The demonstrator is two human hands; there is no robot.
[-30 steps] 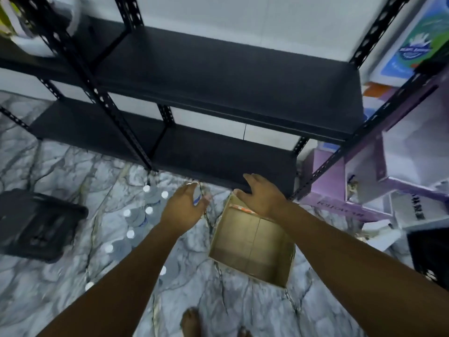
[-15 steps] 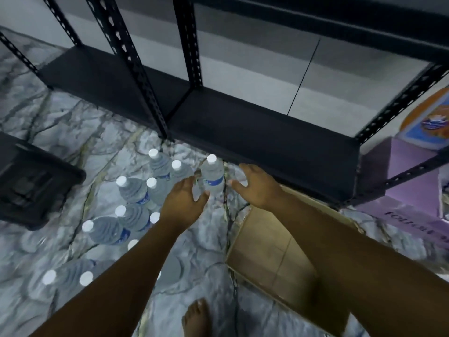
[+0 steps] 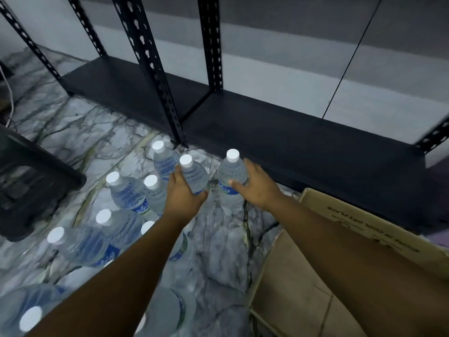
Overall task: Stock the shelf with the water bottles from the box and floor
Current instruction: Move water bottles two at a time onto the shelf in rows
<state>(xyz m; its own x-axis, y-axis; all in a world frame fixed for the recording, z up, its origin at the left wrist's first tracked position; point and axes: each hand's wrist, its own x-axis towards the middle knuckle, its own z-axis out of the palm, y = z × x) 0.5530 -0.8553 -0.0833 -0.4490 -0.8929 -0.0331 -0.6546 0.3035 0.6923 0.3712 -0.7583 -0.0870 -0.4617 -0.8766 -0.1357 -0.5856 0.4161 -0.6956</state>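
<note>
Several clear water bottles with white caps and blue labels stand on the marble floor (image 3: 102, 132) in front of the black shelf (image 3: 303, 147). My left hand (image 3: 182, 198) wraps around one upright bottle (image 3: 194, 173) at its body. To its right stands another bottle (image 3: 232, 178), and my right hand (image 3: 257, 188) grips its right side, thumb across the blue label. More bottles (image 3: 126, 193) crowd the floor to the left and below my left arm. The cardboard box (image 3: 315, 276) lies open at the lower right; no bottles show in the part I see.
The shelf's lowest board is bare, with perforated black uprights (image 3: 150, 69) rising from it. A dark plastic crate (image 3: 31, 188) sits on the floor at the left. A white cord (image 3: 9, 98) hangs at the far left edge.
The view has dropped closer to the floor. My left hand has moved from the right bottle to a second one, and my right hand has closed on the right bottle.
</note>
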